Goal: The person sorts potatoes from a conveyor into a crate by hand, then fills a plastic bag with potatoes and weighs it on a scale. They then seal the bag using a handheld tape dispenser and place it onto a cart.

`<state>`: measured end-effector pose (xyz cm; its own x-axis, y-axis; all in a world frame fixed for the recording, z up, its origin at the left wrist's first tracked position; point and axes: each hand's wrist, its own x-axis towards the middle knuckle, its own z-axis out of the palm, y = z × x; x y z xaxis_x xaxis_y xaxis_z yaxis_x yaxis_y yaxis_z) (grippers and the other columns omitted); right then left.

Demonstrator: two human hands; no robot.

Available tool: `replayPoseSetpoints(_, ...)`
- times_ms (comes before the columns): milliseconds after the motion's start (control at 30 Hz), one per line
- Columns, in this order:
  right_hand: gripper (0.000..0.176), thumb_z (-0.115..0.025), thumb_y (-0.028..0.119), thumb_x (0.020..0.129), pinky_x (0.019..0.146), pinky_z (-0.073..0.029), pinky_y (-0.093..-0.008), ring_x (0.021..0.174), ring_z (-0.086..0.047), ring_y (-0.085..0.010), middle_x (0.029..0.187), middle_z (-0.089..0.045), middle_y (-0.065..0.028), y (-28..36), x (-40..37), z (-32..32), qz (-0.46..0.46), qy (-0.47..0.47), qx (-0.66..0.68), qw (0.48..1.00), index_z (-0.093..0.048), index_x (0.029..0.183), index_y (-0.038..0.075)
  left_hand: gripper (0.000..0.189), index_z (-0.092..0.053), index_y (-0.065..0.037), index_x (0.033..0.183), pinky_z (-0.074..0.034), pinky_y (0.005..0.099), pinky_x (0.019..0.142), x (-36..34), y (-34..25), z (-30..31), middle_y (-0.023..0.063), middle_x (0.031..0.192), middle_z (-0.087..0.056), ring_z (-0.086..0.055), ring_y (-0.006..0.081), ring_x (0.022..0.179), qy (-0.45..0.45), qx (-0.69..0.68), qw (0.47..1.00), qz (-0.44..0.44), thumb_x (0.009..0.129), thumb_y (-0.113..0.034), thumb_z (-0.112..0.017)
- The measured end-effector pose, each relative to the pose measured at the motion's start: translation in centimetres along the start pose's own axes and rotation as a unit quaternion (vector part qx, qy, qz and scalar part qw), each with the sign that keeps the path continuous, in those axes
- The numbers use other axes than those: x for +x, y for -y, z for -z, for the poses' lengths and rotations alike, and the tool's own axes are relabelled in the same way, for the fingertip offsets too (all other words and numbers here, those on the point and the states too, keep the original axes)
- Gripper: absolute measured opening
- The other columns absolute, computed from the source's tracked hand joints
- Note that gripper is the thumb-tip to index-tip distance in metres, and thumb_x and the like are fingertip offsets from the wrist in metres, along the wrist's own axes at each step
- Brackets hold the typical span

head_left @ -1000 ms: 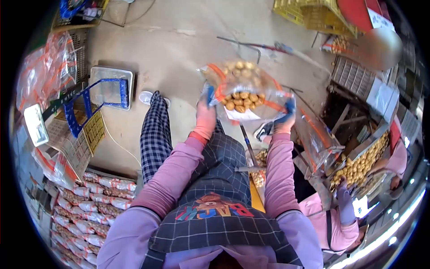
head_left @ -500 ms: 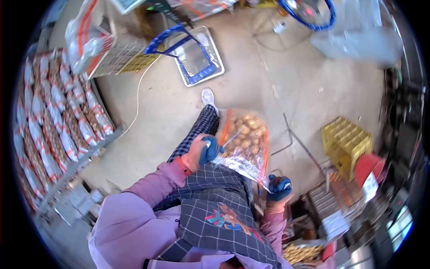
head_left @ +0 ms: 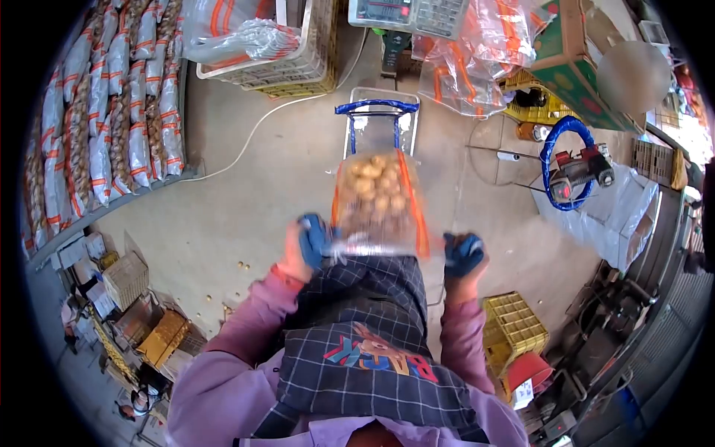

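A clear plastic bag of small, round, tan potatoes with orange side stripes hangs in front of my apron, blurred by motion. My left hand, in a blue-fingered glove, is closed on the bag's near left corner. Closed at the near right corner is my right hand, gloved the same way; blur hides the exact grip there. Just beyond the bag lies a floor scale platform with a blue-wrapped frame, partly covered by the bag.
Filled potato bags are stacked at the left. A crate holding plastic bags stands ahead, near a digital scale display. On the right are a blue-wrapped ring and a yellow crate. A cable crosses the floor.
My body has turned toward the scale, and the bag has swung round in front of it. Both hands now sit more level, holding the bag farther from my body.
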<state>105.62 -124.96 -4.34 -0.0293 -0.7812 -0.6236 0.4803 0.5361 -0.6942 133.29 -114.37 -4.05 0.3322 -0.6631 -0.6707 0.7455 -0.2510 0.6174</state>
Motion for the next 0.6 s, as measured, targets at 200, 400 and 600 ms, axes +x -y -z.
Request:
replayPoseSetpoints(200,0.019,-0.040,0.007,0.078,0.086,-0.043,-0.0402,0.056,-0.046,-0.0216,0.061,-0.048,-0.0065,2.3,15.1,-7.5,-0.034,0.109,-0.053,0.992,-0.048,0.060,0.005,0.020,-0.036,-0.016,0.063,-0.044,0.0397,0.090,14.9,-4.6,-2.2,-0.0022,0.054,-0.027,-0.038,0.0158,0.056,0.083,-0.123,0.984,-0.102,0.083,-0.015,-0.044)
replayPoseSetpoints(400,0.044,-0.045,0.009,0.087,0.103,-0.040,-0.0392,0.113,-0.057,-0.0257,0.116,-0.061,-0.0155,9.8,25.2,-6.3,-0.093,0.292,-0.149,0.940,-0.051,0.128,-0.005,0.016,-0.056,-0.009,0.072,-0.045,0.0393,0.087,20.7,-4.0,-0.4,0.0040,0.066,-0.049,-0.048,0.0181,0.062,-0.118,-0.195,0.971,-0.067,0.084,-0.011,-0.046)
replayPoseSetpoints(600,0.054,-0.038,0.044,0.100,0.110,-0.030,-0.0486,0.132,-0.042,-0.0284,0.138,-0.050,-0.0127,17.8,36.6,-12.2,-0.127,0.271,0.116,0.947,-0.048,0.134,0.003,0.043,-0.045,0.003,0.134,-0.030,0.0367,0.108,15.0,-8.4,-11.3,0.0135,0.139,-0.046,-0.042,0.0209,0.128,-0.310,0.189,0.843,-0.396,0.092,-0.005,-0.048)
